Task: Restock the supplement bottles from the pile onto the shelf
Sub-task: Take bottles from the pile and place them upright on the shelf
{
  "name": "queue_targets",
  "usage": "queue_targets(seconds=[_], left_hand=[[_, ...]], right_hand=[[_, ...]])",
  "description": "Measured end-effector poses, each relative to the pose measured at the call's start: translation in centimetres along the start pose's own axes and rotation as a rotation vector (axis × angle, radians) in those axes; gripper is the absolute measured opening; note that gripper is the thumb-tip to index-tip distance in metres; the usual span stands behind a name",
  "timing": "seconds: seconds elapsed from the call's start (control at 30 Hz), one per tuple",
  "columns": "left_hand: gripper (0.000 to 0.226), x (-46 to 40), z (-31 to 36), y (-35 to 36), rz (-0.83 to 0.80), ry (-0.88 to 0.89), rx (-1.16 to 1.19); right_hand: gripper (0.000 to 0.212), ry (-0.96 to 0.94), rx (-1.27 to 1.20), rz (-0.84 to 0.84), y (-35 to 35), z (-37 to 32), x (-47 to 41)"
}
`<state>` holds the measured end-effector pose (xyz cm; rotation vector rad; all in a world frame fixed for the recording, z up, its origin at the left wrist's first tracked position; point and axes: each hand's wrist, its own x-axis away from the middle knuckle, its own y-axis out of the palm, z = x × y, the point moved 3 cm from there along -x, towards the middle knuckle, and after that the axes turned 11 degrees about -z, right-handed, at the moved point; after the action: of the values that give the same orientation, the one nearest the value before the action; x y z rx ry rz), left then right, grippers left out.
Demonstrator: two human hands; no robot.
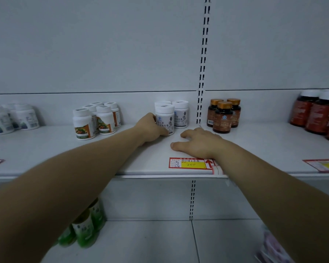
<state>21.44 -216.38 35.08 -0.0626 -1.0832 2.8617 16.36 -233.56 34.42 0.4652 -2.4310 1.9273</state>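
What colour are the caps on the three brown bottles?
Gold caps, seen best in the head view.

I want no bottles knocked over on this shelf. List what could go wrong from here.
1. The left hand grips the front white bottle close against two white bottles behind it; pushing it back could tip those.
2. The right hand rests open on the shelf just in front of the brown bottles; lifting it carelessly might clip them.
3. The right wrist lies over the price tag, which could be dragged loose.

Dim, even light; soft shadows; edges blurred (wide-angle bending).
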Motion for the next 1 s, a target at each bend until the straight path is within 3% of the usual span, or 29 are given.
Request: queue_targets(seconds=[0.1,0.23,0.33,0.47,0.67,1.0], left_hand=[[0.068,0.4,0.3,-0.1,-0.013,-0.020,-0.025],[0.087,2.0,0.9,-2.0,-0.077,-0.034,-0.127],[0.080,4.9,1.1,-4.7,-0.087,0.024,-0.253],[0.069,10.4,0.3,-9.3,-0.050,0.088,-0.453],[0.059,19.8,-6.4,-18.7,0.061,0.010,-0.516],[0.067,38.1,-28.8,-37.1,0.255,-0.368,-0.492]], right_hand=[[0.082,-0.008,-0.053,0.016,-0.1,0.1,0.0],[0.068,-0.118,-0.261,0.269,-1.9,0.1,1.1],[0.068,-0.151,-0.198,0.375,-5.3,-1.5,1.7],[0.073,-0.233,-0.131,0.367,-8.4,-7.7,1.5],[0.073,-0.461,-0.020,0.296,-6.8,-24.5,0.2],[0.070,-0.945,0.033,0.141,5.3,-62.0,3.3]])
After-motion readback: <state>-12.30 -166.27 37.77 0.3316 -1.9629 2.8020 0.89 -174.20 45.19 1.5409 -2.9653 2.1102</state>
